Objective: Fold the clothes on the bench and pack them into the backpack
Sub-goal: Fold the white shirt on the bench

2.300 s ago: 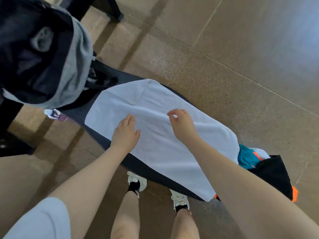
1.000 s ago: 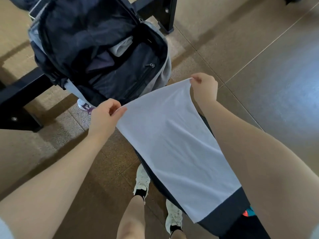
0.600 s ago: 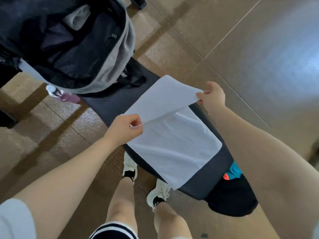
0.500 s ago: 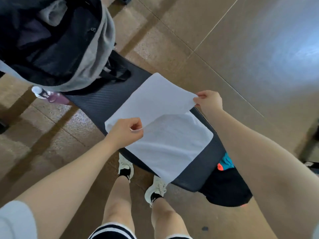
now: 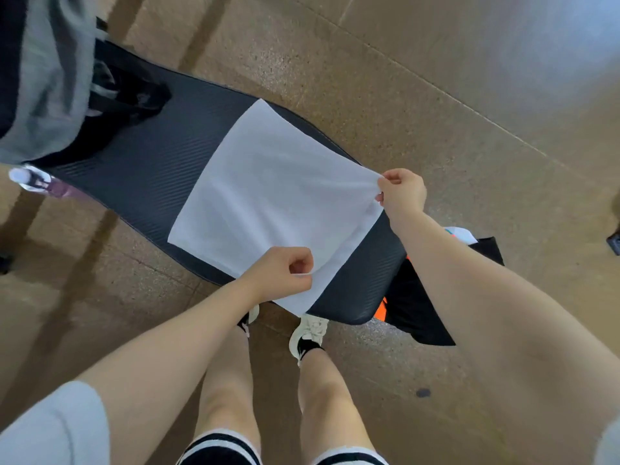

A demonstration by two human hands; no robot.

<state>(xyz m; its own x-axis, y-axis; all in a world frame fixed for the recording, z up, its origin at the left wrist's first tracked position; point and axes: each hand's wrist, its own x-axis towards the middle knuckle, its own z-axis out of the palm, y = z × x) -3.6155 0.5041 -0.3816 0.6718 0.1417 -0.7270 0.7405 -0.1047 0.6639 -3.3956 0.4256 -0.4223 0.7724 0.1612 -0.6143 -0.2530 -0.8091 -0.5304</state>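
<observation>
1. The backpack, grey with dark panels, is sitting on the left end of the bench, partly cut off by the frame edge; its dark straps are trailing onto the padding.
2. A bottle with a pale cap and purple body is showing just below the backpack, at the bench's near edge.
3. The bench is lying diagonally across a brown speckled floor, its ribbed black padding exposed on both sides of the cloth.
4. The white garment is lying folded on the middle of the bench, its near-right portion lifted slightly.
5. The left hand is pinching the garment's near corner, fingers curled around the fabric.
6. The right hand is gripping the far right corner between thumb and curled fingers, holding it taut.
7. A black garment with orange trim is hanging off the bench's right end, beside a teal and white item.
8. The person's white shoes are standing just beside the bench.
</observation>
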